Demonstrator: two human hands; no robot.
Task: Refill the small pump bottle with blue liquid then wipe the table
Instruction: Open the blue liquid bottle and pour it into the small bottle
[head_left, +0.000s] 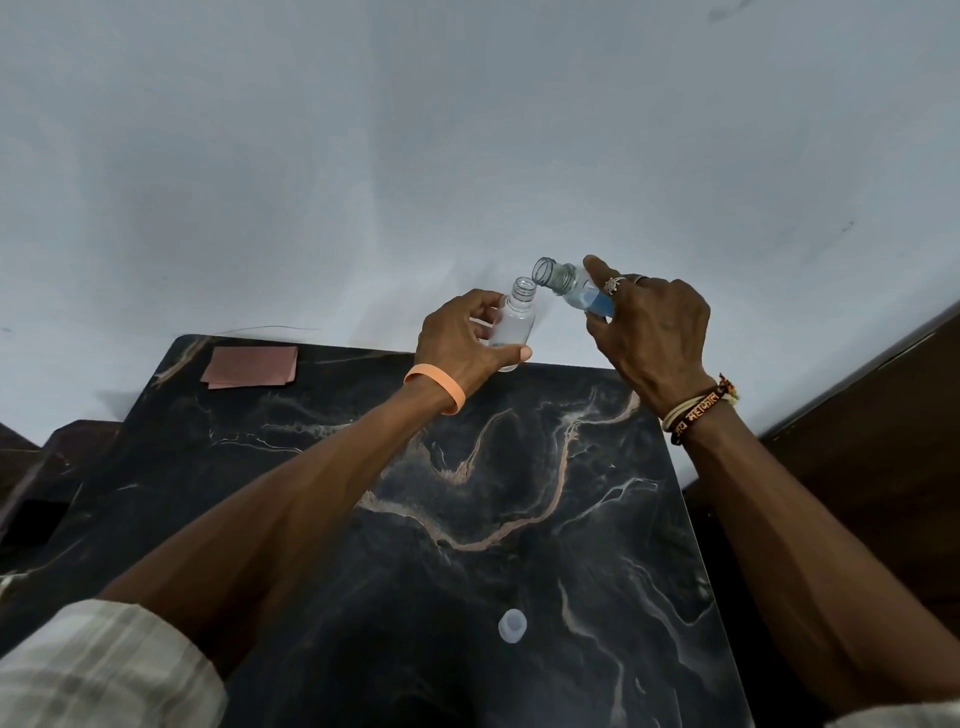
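Looks like a plain room in somebody's home, not a lab or a shop tbh. Dark marble-look table in the lower half of the frame, right up against a bare pale painted wall with a few scuffs. Dark wooden furniture runs along the right edge, and there's a folded reddish cloth on the table's upper left corner.

Lower body of tilted bottle hidden behind right hand fingers and palm; only neck, shoulder and strip of blue liquid show. Side of small bottle toward left hand palm covered by fingers; base edge behind thumb. Small bottle contents too faint to judge. White round piece on table, well below both hands, too blurred to identify. Table near edge cut by frame bottom. Left sleeve and right sleeve cut at lower corners. Wristband lettering at right wrist too small to read.
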